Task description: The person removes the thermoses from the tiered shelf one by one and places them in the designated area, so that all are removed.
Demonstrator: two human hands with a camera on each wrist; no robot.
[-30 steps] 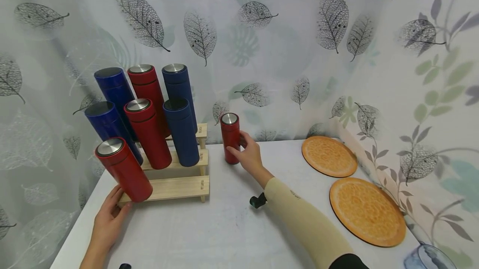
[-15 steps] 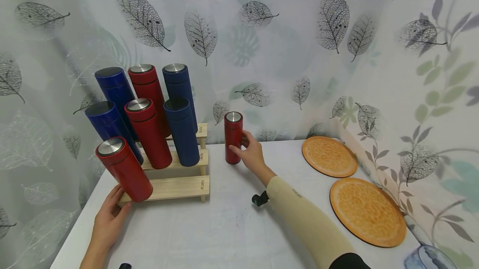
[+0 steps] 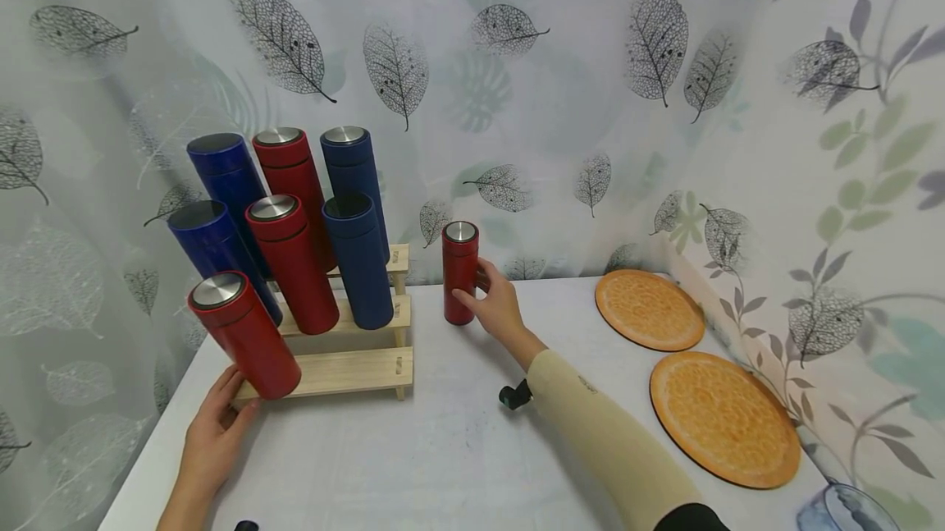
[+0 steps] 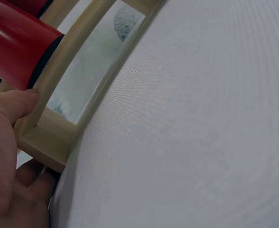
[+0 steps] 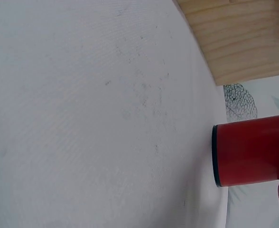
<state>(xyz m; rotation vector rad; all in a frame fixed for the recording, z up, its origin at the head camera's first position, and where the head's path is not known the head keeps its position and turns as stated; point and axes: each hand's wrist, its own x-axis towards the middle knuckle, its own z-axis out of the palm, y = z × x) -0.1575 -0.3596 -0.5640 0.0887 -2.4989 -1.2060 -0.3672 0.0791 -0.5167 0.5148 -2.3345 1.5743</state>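
lone flask [image 3: 455, 272] slightly rightward — rack [image 3: 350, 371] nearby

The lone flask [image 3: 458, 281] is showing deep red beneath a silver-topped lid, with a black band at its base, while the rack [image 3: 347, 372] is displaying pale wood grain under three red flasks [image 3: 254, 346], two bright blue flasks [image 3: 224, 258] and two navy flasks [image 3: 358, 268]. The whitish curtain [image 3: 458, 137] is carrying black and grey skeleton leaves over faint blue-green foliage. The tablecloth [image 3: 435, 457] is showing white with dark specks, two round mats [image 3: 727, 420] are displaying mottled golden orange inside dark edges, and the sleeve [image 3: 605, 424] is showing beige.
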